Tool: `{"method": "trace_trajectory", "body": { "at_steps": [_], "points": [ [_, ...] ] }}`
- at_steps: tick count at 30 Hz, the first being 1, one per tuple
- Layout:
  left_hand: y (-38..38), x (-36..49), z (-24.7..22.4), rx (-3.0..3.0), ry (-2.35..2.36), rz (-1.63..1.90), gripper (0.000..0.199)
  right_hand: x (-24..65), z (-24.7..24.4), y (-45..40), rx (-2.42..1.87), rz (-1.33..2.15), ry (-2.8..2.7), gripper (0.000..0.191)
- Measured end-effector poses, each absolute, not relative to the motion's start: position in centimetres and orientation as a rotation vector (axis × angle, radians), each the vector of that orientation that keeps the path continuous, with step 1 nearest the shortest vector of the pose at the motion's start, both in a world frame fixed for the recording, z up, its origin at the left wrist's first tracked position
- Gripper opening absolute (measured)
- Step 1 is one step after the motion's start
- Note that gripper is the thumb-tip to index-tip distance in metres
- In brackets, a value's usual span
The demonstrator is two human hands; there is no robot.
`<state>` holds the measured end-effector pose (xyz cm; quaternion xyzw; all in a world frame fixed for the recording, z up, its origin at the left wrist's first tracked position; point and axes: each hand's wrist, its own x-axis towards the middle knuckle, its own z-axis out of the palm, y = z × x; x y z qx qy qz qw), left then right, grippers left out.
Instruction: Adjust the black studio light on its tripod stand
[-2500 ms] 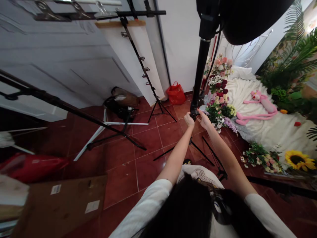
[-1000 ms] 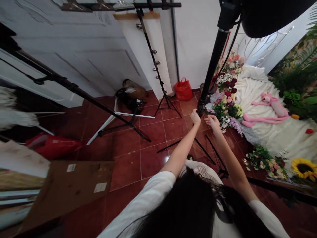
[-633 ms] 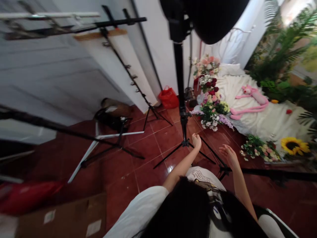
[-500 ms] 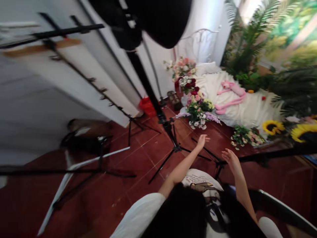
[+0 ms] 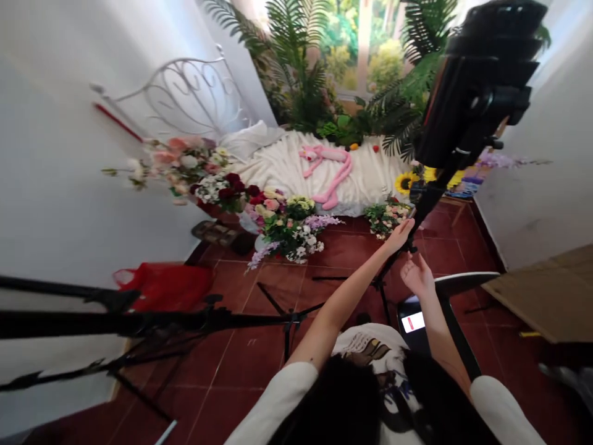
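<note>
Touching the slanting black metal pole (image 5: 428, 204) with the left hand (image 5: 399, 236), with fingers stretched against its near side; cannot tell whether gripping it. Holding nothing in the right hand (image 5: 419, 279), just below and beside the pole, with palm turned up, fingers loosely bent and fingertips near a small black knob (image 5: 412, 249). Following the pole up and to the right, leads to a bulky black cylindrical lamp (image 5: 482, 93) at its top. Below the right hand, on a dark surface, see a phone (image 5: 413, 322) with a lit white screen, near a curved white rim (image 5: 467, 278). Ahead on the dark red tiled floor (image 5: 259, 352), note a small pink and white bouquet (image 5: 386, 217) and, farther left, a large mixed cluster of flowers (image 5: 278, 216). Behind these, find a bed under a cream pleated blanket (image 5: 269, 164), bearing a long-limbed pink plush figure (image 5: 340, 156), with green palm fronds (image 5: 296, 80) beyond. At left, see a red plastic bag (image 5: 171, 287) by the wall, behind a black tripod stand (image 5: 185, 321); at far right, a brown cardboard sheet (image 5: 542, 290).
</note>
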<state>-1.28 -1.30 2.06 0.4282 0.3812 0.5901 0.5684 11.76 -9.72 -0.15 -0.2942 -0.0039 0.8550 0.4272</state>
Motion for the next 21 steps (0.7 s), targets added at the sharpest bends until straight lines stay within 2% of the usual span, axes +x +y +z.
{"method": "trace_trajectory", "body": {
  "at_steps": [4, 9, 13, 17, 21],
  "points": [
    [-1.0, -0.9, 1.7, 1.083, 0.833, 1.389, 0.068, 11.2, 0.8, -9.0, -0.449, 2.225, 0.177, 0.01],
    [-1.0, -0.7, 1.4, 1.032, 0.803, 1.464, 0.066, 9.7, 0.3, -8.1, -0.192, 2.201, 0.32, 0.043],
    [-0.9, -0.2, 1.0, 0.969, 0.887, 1.48, 0.061, 8.8, -0.1, -7.4, -0.116, 2.12, 0.405, 0.053],
    [-0.7, -0.1, 0.8, 0.978, 0.914, 1.484, 0.06, 8.1, -0.4, -6.6, -0.237, 2.004, 0.332, 0.055],
    [-0.6, 0.0, 0.5, 1.036, 0.916, 1.521, 0.064, 7.9, -1.2, -6.3, -0.666, 1.852, -0.171, 0.058]
  ]
}}
